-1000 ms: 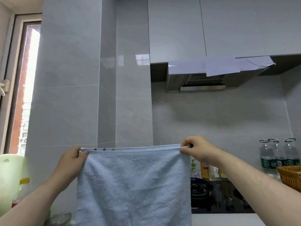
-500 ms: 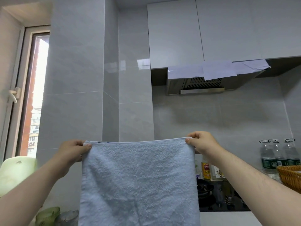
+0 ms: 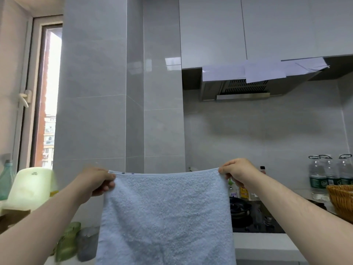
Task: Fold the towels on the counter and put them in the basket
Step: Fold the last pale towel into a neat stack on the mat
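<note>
Both hands, left hand (image 3: pixel 98 180) and right hand (image 3: pixel 237 172), pinch the light-blue towel's (image 3: pixel 166 217) top corners so it hangs flat, ready to fold.

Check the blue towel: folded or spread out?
Spread: the towel hangs flat, top corners pinched by the left hand and right hand.

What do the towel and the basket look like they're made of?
The towel: pale blue terry cloth, likely cotton; the nubby looped pile and stitched hem show it. The basket: woven wicker or rattan, golden brown; crossing strands are visible, though only its edge shows.
</note>
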`<state>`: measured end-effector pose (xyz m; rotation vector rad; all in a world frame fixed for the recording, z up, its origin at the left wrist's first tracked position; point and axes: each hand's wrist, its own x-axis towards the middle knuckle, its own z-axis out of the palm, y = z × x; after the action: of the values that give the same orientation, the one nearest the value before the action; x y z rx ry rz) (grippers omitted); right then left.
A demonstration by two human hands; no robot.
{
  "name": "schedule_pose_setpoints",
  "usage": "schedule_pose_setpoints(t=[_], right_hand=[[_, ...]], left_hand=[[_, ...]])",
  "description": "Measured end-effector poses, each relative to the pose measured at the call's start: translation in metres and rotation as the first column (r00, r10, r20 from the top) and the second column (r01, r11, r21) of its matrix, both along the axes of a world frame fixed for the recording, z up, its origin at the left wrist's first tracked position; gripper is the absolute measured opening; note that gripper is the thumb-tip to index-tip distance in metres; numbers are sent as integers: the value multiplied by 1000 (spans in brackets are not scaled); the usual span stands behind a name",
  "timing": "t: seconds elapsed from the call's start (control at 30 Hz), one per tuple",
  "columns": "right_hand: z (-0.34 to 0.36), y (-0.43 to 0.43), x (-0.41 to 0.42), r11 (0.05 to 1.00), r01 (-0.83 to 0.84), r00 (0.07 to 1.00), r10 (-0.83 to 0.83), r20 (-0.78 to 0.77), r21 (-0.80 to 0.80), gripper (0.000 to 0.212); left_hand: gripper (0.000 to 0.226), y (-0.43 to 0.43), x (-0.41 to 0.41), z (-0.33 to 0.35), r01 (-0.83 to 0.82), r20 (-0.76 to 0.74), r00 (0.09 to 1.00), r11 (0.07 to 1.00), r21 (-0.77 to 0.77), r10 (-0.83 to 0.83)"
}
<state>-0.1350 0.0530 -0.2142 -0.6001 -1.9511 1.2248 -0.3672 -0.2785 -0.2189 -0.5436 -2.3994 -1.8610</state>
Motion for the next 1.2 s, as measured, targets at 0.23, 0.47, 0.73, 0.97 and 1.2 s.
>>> schedule_pose_setpoints(t=[0.23, 0.47, 0.73, 0.97, 1.2], right_hand=[[-59, 27, -59, 966, 120, 987, -92, 130, -229, 11], [-146, 85, -138, 818, 172, 974, -57, 220, -549, 28], [-229, 131, -212, 895, -35, 964, 148, 220, -445, 18], [-265, 148, -255, 980, -65, 933, 126, 336, -187, 49], [-287, 124, -261, 750, -480, 574, -124, 809, 455, 65]], left_hand=[[12, 70, -58, -78, -44, 176, 984, 988, 151, 17], [10, 145, -123, -165, -76, 201, 979, 981, 180, 39], [15, 199, -194, -237, -12, 131, 991, 995, -100, 25], [52, 218, -227, -275, 117, -70, 986, 936, -333, -148], [77, 228, -223, -290, 110, -73, 913, 415, -903, -401]])
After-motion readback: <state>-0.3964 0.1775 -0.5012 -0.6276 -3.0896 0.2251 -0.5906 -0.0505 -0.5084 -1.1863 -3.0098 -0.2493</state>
